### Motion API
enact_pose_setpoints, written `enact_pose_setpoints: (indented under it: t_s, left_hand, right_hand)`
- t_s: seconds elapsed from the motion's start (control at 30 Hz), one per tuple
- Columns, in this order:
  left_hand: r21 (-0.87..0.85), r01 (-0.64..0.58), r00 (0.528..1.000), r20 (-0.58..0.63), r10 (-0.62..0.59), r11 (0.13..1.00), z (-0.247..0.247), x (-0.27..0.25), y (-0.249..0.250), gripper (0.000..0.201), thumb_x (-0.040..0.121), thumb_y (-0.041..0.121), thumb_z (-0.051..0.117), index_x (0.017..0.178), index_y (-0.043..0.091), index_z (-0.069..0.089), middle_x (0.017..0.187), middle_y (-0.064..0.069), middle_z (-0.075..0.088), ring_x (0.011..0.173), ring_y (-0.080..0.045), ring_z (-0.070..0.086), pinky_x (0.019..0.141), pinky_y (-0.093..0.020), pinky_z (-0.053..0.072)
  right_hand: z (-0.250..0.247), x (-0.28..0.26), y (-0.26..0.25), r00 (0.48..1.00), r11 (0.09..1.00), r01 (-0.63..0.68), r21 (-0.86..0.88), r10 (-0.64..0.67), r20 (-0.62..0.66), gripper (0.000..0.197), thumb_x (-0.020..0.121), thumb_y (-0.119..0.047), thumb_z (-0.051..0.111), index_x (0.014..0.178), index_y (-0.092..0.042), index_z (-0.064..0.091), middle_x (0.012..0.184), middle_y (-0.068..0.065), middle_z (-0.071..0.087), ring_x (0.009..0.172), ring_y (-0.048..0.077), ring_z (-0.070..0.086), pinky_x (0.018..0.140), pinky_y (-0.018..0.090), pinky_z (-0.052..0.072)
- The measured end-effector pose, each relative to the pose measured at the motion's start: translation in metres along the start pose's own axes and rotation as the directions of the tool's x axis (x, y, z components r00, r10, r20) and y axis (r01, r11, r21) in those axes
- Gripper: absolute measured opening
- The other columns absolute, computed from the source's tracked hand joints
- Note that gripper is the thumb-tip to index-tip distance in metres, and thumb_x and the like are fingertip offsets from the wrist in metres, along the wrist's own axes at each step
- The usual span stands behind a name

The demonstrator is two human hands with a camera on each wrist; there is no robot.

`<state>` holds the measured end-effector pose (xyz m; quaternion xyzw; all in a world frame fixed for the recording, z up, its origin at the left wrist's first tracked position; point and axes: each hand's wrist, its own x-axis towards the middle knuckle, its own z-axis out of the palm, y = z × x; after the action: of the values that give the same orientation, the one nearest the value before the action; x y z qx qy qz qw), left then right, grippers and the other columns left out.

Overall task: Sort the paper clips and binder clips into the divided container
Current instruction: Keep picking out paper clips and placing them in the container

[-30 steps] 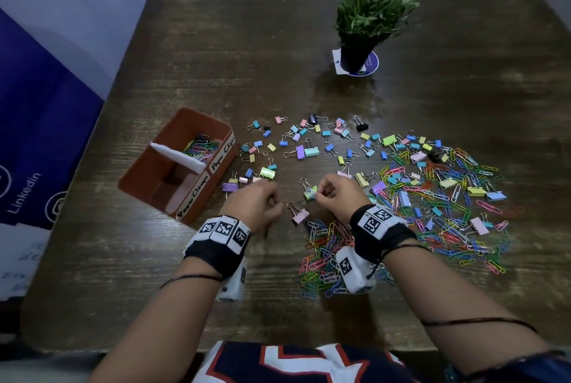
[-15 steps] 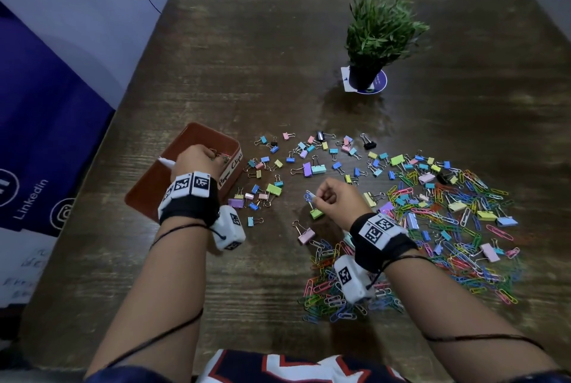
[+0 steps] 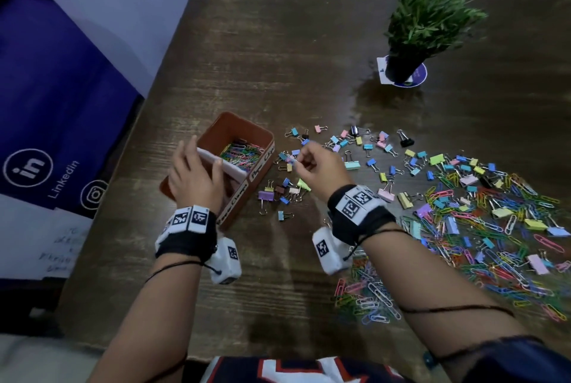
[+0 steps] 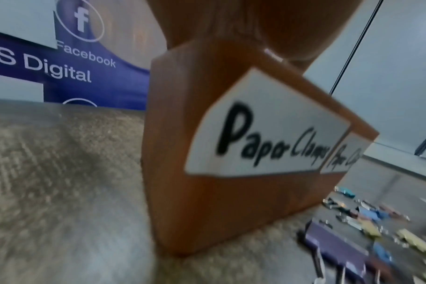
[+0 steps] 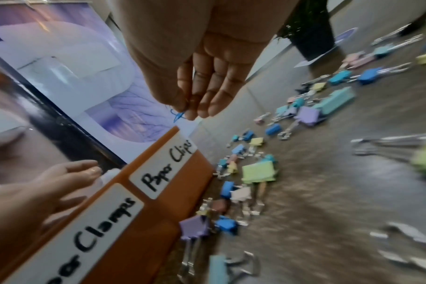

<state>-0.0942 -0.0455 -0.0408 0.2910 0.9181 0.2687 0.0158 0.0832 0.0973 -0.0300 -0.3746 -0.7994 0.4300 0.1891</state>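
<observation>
A: Location of the divided container (image 3: 262,138)?

B: On the table (image 3: 278,42), at 9 o'clock from the scattered binder clips (image 3: 352,163). A white divider (image 3: 230,169) splits it. The far compartment, labelled "Paper Clips", holds coloured paper clips (image 3: 241,152). The near compartment is labelled "Paper Clamps" (its contents are hidden by the hand).

A: State of the left hand (image 3: 193,178)?

B: Over the near compartment, fingers straight and spread, fingertips at the divider. It holds nothing visible.

A: State of the right hand (image 3: 321,169)?

B: Raised just at 3 o'clock of the container, thumb and fingertips pinched on a small blue paper clip (image 5: 178,115) (seen best from the right wrist).

A: Remaining stock?

B: A dense pile of paper clips (image 3: 479,237) mixed with binder clips lies at 3 o'clock of the right hand. A potted plant (image 3: 426,24) stands at 12 o'clock of that pile.
</observation>
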Motion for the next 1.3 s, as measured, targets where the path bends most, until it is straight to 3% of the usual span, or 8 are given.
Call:
enact_pose_setpoints:
  t_s: [0.3, 0.47, 0.63, 0.77, 0.93, 1.03, 1.13, 1.3]
  left_hand:
    - [0.117, -0.084, 0.996, -0.001, 0.085, 0.989, 0.013, -0.008, -0.006, 0.057, 0.098, 0.042, 0.040, 0.149, 0.020, 0.027, 0.156, -0.007, 0.027, 0.145, -0.028, 0.021, 0.118, -0.048, 0.013]
    - [0.146, -0.102, 0.995, 0.005, 0.102, 0.984, 0.015, -0.008, -0.008, 0.056, 0.099, 0.044, 0.037, 0.148, 0.020, 0.027, 0.156, -0.007, 0.027, 0.145, -0.029, 0.020, 0.117, -0.050, 0.012]
    - [0.147, -0.118, 0.993, 0.012, 0.117, 0.982, 0.013, -0.009, -0.008, 0.055, 0.099, 0.045, 0.035, 0.148, 0.021, 0.028, 0.156, -0.007, 0.027, 0.144, -0.030, 0.019, 0.117, -0.051, 0.013]
    - [0.146, -0.150, 0.989, 0.011, 0.150, 0.978, 0.009, -0.009, -0.006, 0.052, 0.099, 0.041, 0.039, 0.147, 0.020, 0.031, 0.154, -0.009, 0.028, 0.144, -0.032, 0.020, 0.115, -0.054, 0.013]
    - [0.131, -0.260, 0.966, 0.040, 0.257, 0.957, 0.005, -0.017, 0.022, 0.050, 0.096, 0.037, 0.049, 0.141, 0.018, 0.039, 0.154, -0.010, 0.027, 0.145, -0.031, 0.015, 0.116, -0.053, 0.007]
    - [0.048, -0.364, 0.929, 0.083, 0.360, 0.930, 0.010, -0.033, 0.053, 0.041, 0.094, 0.034, 0.054, 0.132, 0.020, 0.050, 0.147, -0.007, 0.034, 0.142, -0.029, 0.019, 0.114, -0.049, 0.014]
    - [0.002, -0.464, 0.864, 0.223, 0.452, 0.886, 0.024, -0.054, 0.078, 0.034, 0.091, 0.034, 0.058, 0.121, 0.018, 0.058, 0.130, -0.006, 0.045, 0.125, -0.028, 0.034, 0.106, -0.044, 0.031]
    - [-0.076, -0.592, 0.652, 0.540, 0.533, 0.802, 0.053, -0.096, 0.092, 0.026, 0.092, 0.040, 0.057, 0.109, 0.020, 0.058, 0.113, 0.002, 0.048, 0.110, -0.018, 0.044, 0.091, -0.032, 0.041]
  right_hand:
    - [0.052, 0.035, -0.046, 0.990, 0.971, 0.100, -0.218, -0.119, -0.078, 0.004, 0.087, -0.018, 0.060, 0.085, -0.020, 0.062, 0.082, 0.000, 0.064, 0.090, 0.020, 0.050, 0.082, 0.038, 0.046]
    - [0.058, 0.036, -0.045, 0.993, 0.895, 0.110, -0.431, -0.118, 0.009, 0.024, 0.095, -0.022, 0.049, 0.105, -0.022, 0.070, 0.126, -0.012, 0.059, 0.114, 0.023, 0.036, 0.094, 0.033, 0.023]
    - [0.045, 0.023, -0.028, 0.969, 0.946, 0.148, -0.290, -0.198, -0.151, 0.023, 0.087, -0.008, 0.054, 0.099, -0.020, 0.071, 0.116, -0.005, 0.062, 0.104, 0.025, 0.043, 0.090, 0.040, 0.041]
    - [0.012, 0.002, -0.003, 0.985, 0.948, 0.074, -0.310, -0.119, -0.127, 0.024, 0.089, -0.010, 0.054, 0.107, -0.019, 0.066, 0.120, -0.003, 0.056, 0.112, 0.021, 0.038, 0.097, 0.030, 0.035]
    - [-0.027, -0.029, 0.032, 0.992, 0.938, -0.129, -0.322, 0.119, -0.053, 0.019, 0.090, -0.015, 0.055, 0.106, -0.017, 0.065, 0.119, 0.002, 0.056, 0.119, 0.025, 0.036, 0.101, 0.036, 0.033]
    - [-0.045, -0.047, 0.047, 0.975, 0.922, -0.198, -0.333, 0.219, 0.025, 0.010, 0.089, -0.017, 0.058, 0.096, -0.019, 0.064, 0.111, 0.002, 0.061, 0.119, 0.025, 0.040, 0.100, 0.036, 0.034]
    - [-0.059, -0.066, 0.054, 0.952, 0.905, -0.227, -0.359, 0.283, 0.113, 0.008, 0.089, -0.016, 0.059, 0.092, -0.013, 0.067, 0.099, 0.001, 0.066, 0.100, 0.019, 0.056, 0.089, 0.033, 0.046]
    - [-0.076, -0.091, 0.063, 0.923, 0.891, -0.211, -0.401, 0.316, 0.218, 0.007, 0.088, -0.015, 0.060, 0.083, -0.017, 0.065, 0.079, -0.006, 0.064, 0.077, 0.011, 0.058, 0.074, 0.025, 0.047]
